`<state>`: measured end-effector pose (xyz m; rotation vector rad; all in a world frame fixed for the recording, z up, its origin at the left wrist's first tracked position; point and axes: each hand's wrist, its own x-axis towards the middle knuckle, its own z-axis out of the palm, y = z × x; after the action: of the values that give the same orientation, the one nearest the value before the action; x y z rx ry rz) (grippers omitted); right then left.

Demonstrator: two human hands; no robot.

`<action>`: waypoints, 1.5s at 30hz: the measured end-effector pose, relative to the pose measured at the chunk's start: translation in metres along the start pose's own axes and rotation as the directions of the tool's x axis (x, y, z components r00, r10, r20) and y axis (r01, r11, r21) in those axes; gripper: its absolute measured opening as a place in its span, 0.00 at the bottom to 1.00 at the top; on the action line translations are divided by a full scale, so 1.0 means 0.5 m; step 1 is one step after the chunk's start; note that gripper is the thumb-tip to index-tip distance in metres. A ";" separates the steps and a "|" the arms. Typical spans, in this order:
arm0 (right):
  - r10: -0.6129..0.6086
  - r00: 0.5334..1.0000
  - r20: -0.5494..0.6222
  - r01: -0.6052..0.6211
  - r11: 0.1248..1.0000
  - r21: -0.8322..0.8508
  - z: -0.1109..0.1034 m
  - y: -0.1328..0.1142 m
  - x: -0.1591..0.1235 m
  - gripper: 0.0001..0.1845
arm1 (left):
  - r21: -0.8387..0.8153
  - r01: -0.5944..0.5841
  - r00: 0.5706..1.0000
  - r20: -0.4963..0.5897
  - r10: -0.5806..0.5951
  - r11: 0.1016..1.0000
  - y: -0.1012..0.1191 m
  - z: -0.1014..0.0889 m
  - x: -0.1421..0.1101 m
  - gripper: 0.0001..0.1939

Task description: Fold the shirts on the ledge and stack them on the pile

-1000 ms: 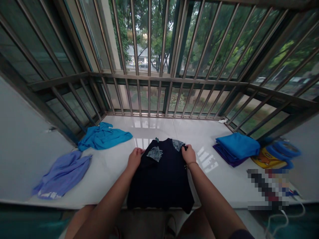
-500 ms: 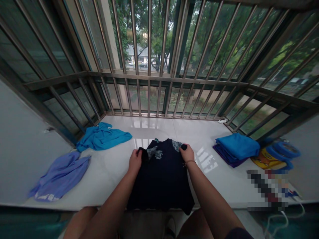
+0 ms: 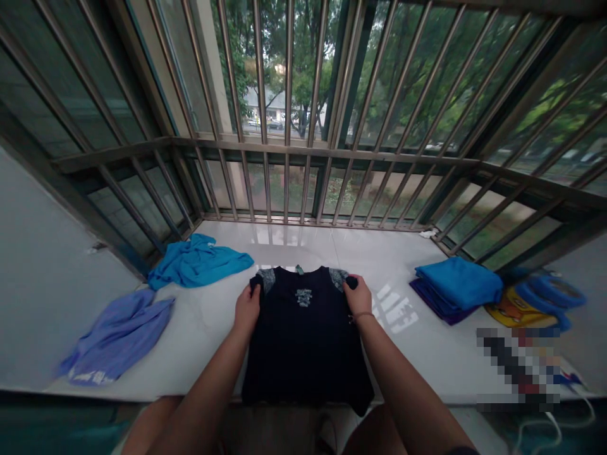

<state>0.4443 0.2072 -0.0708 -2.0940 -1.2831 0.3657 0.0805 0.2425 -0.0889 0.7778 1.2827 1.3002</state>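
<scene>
A dark navy T-shirt (image 3: 306,354) lies spread on the white ledge, with its neckline toward the window and its hem hanging over the front edge. It has grey patterned shoulders and a small grey print on the chest. My left hand (image 3: 247,309) is closed on the left sleeve. The other sleeve is gripped by my right hand (image 3: 359,296), which has a thin band at the wrist. Between the two hands the shirt's upper part is stretched out fairly flat.
Crumpled blue cloth (image 3: 199,262) and lavender cloth (image 3: 118,335) lie on the left of the ledge (image 3: 203,341). On the right are folded blue and purple clothes (image 3: 458,284), a blue-yellow container (image 3: 526,306), a blurred-out patch and a white cable (image 3: 554,430). Metal bars (image 3: 289,151) line the window behind.
My left hand has moved left with its sleeve. The shirt's left shoulder, bunched inward before, is now opened out and the chest print shows fully. My right hand keeps its hold.
</scene>
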 end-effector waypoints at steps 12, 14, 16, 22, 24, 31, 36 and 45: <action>-0.332 0.871 0.363 0.392 0.914 -0.105 -0.019 -0.054 -0.022 0.20 | 0.824 -0.509 0.849 0.528 -0.012 0.250 0.068 0.077 0.007 0.19; -0.225 0.911 0.347 0.305 0.932 -0.196 -0.005 -0.064 0.024 0.16 | 0.879 -0.427 0.900 0.436 0.002 0.211 0.077 0.108 0.046 0.19; -0.140 0.915 0.379 0.250 0.933 -0.260 0.015 -0.078 0.065 0.16 | 0.916 -0.361 0.930 0.369 -0.012 0.178 0.082 0.138 0.085 0.22; -0.092 0.882 0.462 0.249 0.924 -0.292 0.043 -0.135 0.132 0.21 | 0.919 -0.334 0.917 0.369 -0.155 0.208 0.114 0.207 0.152 0.07; -0.144 0.895 0.423 0.275 0.924 -0.265 0.022 -0.148 0.130 0.17 | 0.901 -0.352 0.909 0.394 -0.135 0.255 0.137 0.211 0.145 0.07; -0.409 0.867 0.284 0.451 0.886 -0.103 -0.113 -0.065 -0.083 0.15 | 0.782 -0.536 0.834 0.550 0.054 0.317 0.119 0.039 -0.052 0.15; -0.541 0.668 0.510 0.635 0.772 -0.012 -0.135 0.071 -0.282 0.29 | 0.613 -0.750 0.650 0.754 0.100 0.249 0.009 -0.132 -0.196 0.28; -0.399 0.803 0.443 0.526 0.824 -0.211 -0.116 -0.023 -0.184 0.16 | 0.757 -0.644 0.763 0.646 0.024 0.108 0.106 -0.018 -0.086 0.19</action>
<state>0.4232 0.1088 -0.0285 -1.9127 -2.1739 0.3652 0.0672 0.2088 -0.0304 2.3596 1.4333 0.2705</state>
